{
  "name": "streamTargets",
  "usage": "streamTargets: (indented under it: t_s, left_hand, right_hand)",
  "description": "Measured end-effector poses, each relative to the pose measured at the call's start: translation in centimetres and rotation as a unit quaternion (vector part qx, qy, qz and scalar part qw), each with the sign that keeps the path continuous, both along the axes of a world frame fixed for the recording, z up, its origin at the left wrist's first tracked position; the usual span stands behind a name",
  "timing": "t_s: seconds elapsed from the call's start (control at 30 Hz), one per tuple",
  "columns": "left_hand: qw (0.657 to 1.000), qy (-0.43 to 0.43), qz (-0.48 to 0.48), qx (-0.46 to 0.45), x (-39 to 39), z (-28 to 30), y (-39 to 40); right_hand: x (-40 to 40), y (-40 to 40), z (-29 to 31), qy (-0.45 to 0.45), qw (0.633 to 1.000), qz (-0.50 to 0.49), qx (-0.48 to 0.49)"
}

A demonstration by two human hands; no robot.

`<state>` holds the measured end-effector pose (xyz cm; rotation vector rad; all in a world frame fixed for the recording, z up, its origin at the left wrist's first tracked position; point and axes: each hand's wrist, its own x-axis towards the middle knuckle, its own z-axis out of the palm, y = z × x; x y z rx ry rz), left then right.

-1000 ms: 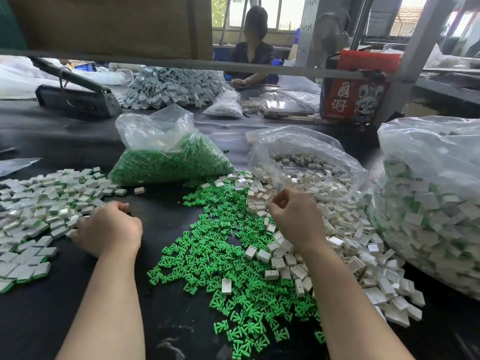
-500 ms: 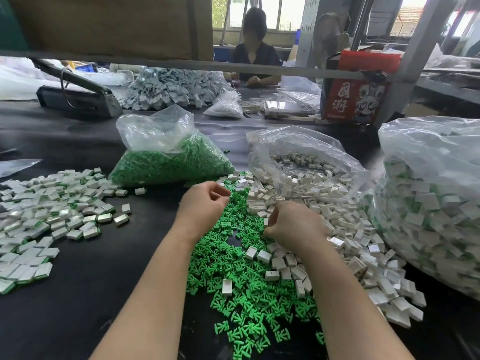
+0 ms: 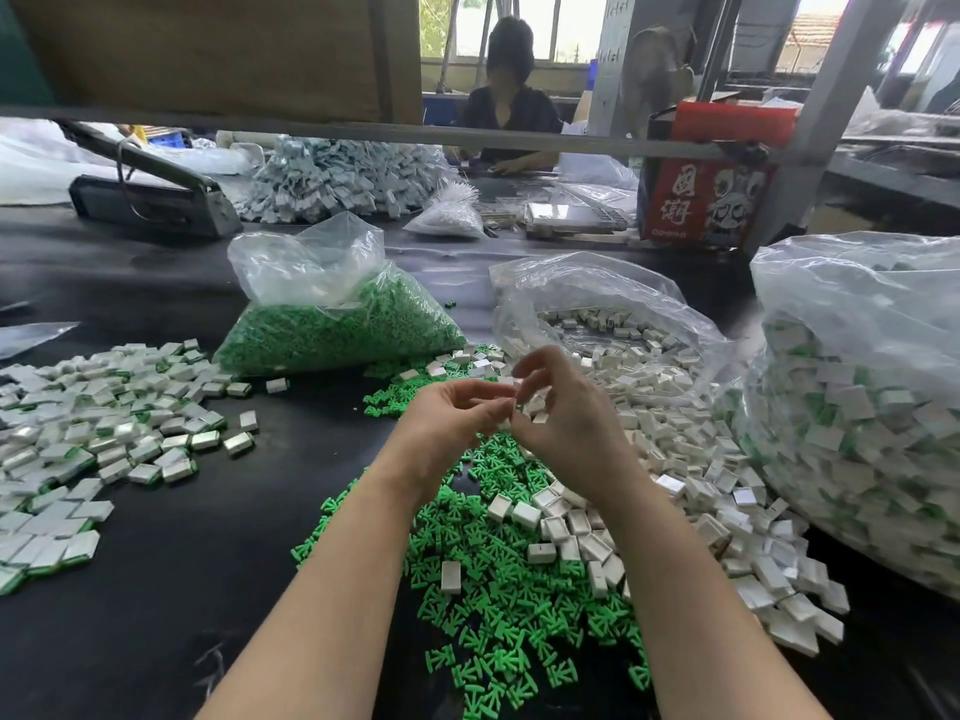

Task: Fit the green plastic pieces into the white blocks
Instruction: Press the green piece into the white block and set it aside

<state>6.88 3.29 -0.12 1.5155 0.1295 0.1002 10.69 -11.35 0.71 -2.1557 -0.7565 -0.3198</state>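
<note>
Meeting now above the green pieces [image 3: 498, 589], left hand [image 3: 447, 423] and right hand [image 3: 566, 423] raised, both grips pinching a white block [image 3: 506, 407].

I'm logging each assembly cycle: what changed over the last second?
The left hand left the finished pile, crossed right and now meets the right hand, which lifted off the white blocks; together they pinch a small white piece. Bags and piles stayed put.

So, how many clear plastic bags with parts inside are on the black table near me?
3: a bag of green pieces left of centre, an open bag of white blocks in the middle, a big bag of finished blocks at right.
</note>
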Motion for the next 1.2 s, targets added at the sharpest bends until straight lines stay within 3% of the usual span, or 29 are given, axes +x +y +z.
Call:
streamTargets:
  t_s: [0.07,0.17,0.3,0.43,0.67,1.0,1.2]
  left_hand:
    - [0.998,-0.018,-0.007,-0.052,-0.2,0.2,0.6]
    - [0.995,-0.049,0.009,-0.091,-0.4,0.6,1.1]
    - [0.995,-0.073,0.027,-0.062,-0.3,0.9,0.8]
    - [0.995,-0.089,0.0,-0.04,-0.3,1.0,0.1]
    - [0.994,-0.108,-0.008,-0.006,-0.2,1.2,-0.3]
    - [0.993,-0.106,0.027,0.033,-0.3,1.5,-0.8]
    - [0.995,-0.095,0.035,0.003,-0.2,1.6,-1.1]
  right_hand:
    - [0.0,0.1,0.1,0.013,0.998,0.004,0.066]
    - [-0.1,0.2,0.6,0.119,0.983,0.017,0.137]
    - [-0.3,-0.1,0.6,0.312,0.927,0.065,0.198]
    - [-0.4,0.2,0.5,0.404,0.877,0.133,0.225]
    - [-0.2,0.5,0.0,0.418,0.847,0.177,0.276]
    - [-0.4,0.3,0.1,0.401,0.852,0.209,0.264]
    - [-0.7,0.4,0.4,0.394,0.858,0.204,0.258]
